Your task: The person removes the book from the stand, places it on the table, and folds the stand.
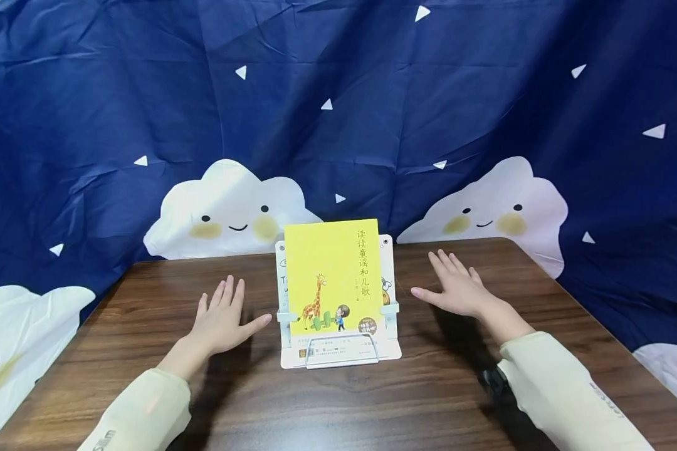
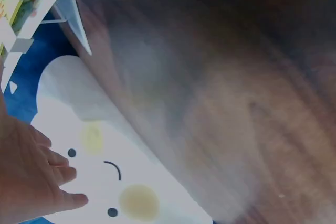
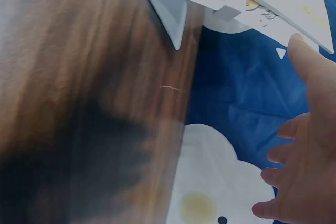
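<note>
A yellow book [image 1: 333, 263] with a giraffe and a child on its cover stands upright on a white book stand [image 1: 392, 344]. Side clips and a wire bar at the bottom front hold it there. To the left of the stand is my left hand [image 1: 219, 322], fingers straight and spread, thumb toward the book. My right hand [image 1: 454, 287] is over the table on the other side, its fingers likewise extended, thumb pointing at the stand. Neither hand holds anything. In the right wrist view the stand's slanted side [image 3: 170, 17] shows beyond the thumb.
Both hands are above a dark brown wooden table [image 1: 338, 407], with their shadows on it. Behind hangs a blue curtain [image 1: 338, 125] printed with white triangles and smiling clouds. A dark object [image 1: 493, 382] shows under the right sleeve near the wrist.
</note>
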Motion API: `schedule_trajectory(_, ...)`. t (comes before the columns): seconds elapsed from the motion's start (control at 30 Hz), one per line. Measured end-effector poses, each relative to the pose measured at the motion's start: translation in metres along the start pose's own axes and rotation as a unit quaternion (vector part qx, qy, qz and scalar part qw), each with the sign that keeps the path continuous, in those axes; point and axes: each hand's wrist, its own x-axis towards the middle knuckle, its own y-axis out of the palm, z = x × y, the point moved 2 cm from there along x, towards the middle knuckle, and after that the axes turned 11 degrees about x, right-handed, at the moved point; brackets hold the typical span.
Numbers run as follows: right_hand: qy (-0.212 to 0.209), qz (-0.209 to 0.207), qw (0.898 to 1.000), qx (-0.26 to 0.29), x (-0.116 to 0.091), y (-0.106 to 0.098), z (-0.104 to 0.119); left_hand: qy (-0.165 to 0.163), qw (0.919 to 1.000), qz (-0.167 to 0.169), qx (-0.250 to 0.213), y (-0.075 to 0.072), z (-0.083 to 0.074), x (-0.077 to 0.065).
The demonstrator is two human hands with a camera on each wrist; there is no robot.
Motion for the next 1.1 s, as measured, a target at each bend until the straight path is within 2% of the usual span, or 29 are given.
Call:
schedule_trajectory(0.23, -0.009, 0.009, 1.0, 0.004, 0.005, -0.006, 0.013, 0.0, 1.0, 0.004, 0.004, -0.011, -0.003, 0.007)
schedule_trajectory(0.47, -0.033, -0.003, 0.999, 0.023, 0.012, -0.012, 0.029, 0.013, 0.9996, 0.018, -0.02, -0.02, -0.008, 0.01)
schedule_trajectory(0.57, -0.044, -0.011, 0.997, 0.058, 0.015, -0.014, 0.034, 0.013, 0.9993, 0.0, -0.036, -0.022, -0.009, 0.011)
schedule_trajectory(0.7, -0.049, -0.033, 0.992, 0.114, 0.016, -0.014, 0.04, -0.004, 0.9953, -0.034, -0.091, -0.025, -0.009, 0.012)
schedule_trajectory(0.8, -0.046, -0.065, 0.986, 0.145, 0.017, -0.011, 0.044, -0.024, 0.9866, -0.057, -0.151, -0.026, -0.011, 0.013)
schedule_trajectory(0.93, -0.046, -0.121, 0.975, 0.181, 0.02, -0.005, 0.047, -0.045, 0.9679, -0.099, -0.227, -0.026, -0.016, 0.015)
schedule_trajectory(1.03, -0.05, -0.16, 0.96, 0.224, 0.022, 0.002, 0.049, -0.051, 0.9464, -0.122, -0.294, -0.026, -0.02, 0.017)
schedule_trajectory(1.1, -0.053, -0.181, 0.945, 0.268, 0.021, 0.006, 0.05, -0.056, 0.9294, -0.131, -0.341, -0.026, -0.022, 0.019)
